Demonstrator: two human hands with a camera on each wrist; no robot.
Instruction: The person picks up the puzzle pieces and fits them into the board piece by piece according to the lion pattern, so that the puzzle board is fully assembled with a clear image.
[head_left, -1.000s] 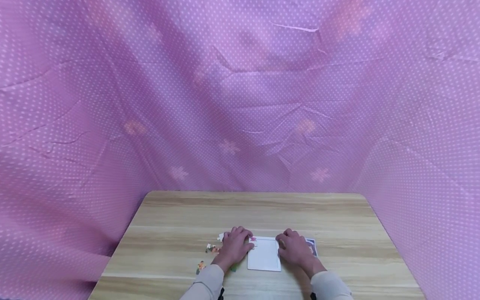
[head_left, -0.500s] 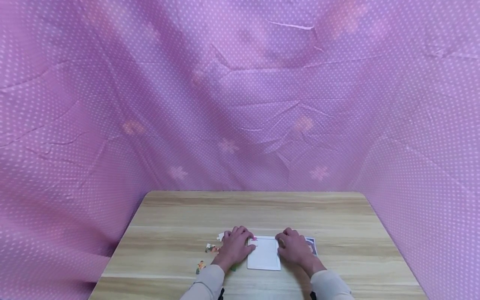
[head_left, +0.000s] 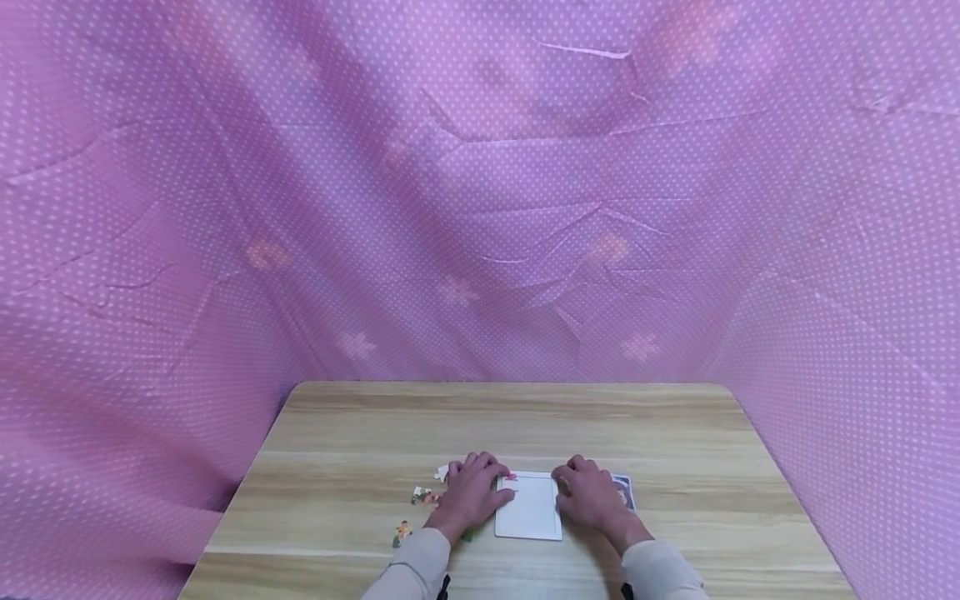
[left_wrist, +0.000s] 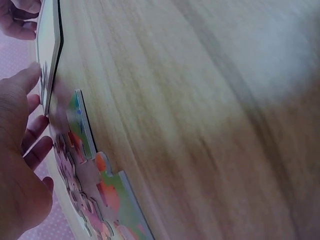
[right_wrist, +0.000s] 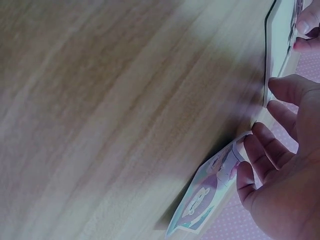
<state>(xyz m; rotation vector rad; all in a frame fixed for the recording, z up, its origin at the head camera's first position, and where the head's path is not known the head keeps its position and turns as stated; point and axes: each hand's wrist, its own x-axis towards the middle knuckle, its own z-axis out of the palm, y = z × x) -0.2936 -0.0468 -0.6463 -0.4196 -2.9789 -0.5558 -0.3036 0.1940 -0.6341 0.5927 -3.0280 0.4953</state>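
Note:
A white rectangular puzzle tray lies flat on the table between the two hands. My left hand is at its far left corner, where thumb and index finger hold a small puzzle piece with a pink patch on the tray; the fingers cover part of the piece. At the opposite edge, my right hand grips the tray's far right side with thumb and index finger. In the right wrist view, a printed picture card lies beside its other fingers, which are loosely bent.
Several loose jigsaw pieces lie on the wood-grain table left of the left hand, some partly under it. In the left wrist view, green-and-orange pieces sit close below that hand. A pink dotted cloth hangs round the table.
My left thumb and index finger have shifted slightly right with the pink-patched puzzle piece. The right hand and the tray have hardly moved.

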